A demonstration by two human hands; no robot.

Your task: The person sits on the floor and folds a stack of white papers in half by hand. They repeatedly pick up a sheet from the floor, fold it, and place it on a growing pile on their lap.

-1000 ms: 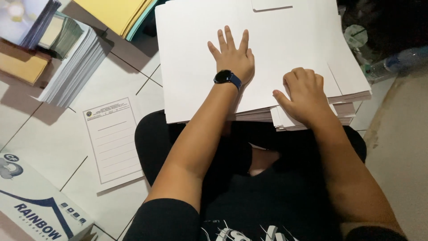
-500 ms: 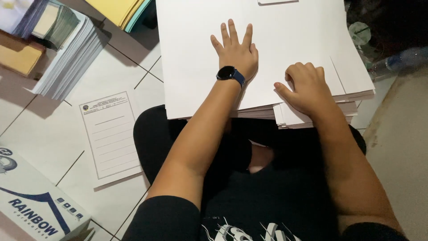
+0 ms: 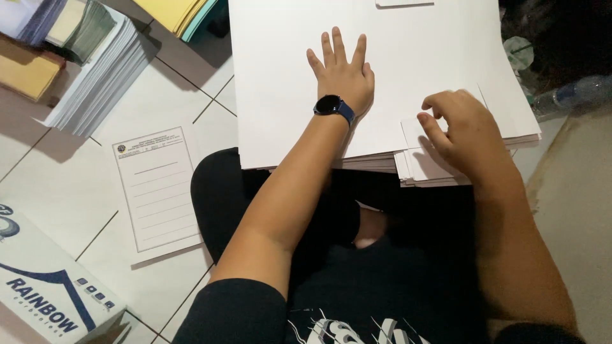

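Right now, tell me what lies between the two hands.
In the head view, only bare white paper lies between the left hand, pressed flat on it, and the right hand at the stack's corner.

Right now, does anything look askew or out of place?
The small white slips under the right hand jut crookedly from the big white sheet stack, which the left hand presses flat.

White tiled floor (image 3: 70, 185) with dark grout lines; paper stacks (image 3: 95, 76) and a printed form (image 3: 156, 191) lie on it; dim, shadowed area at upper right
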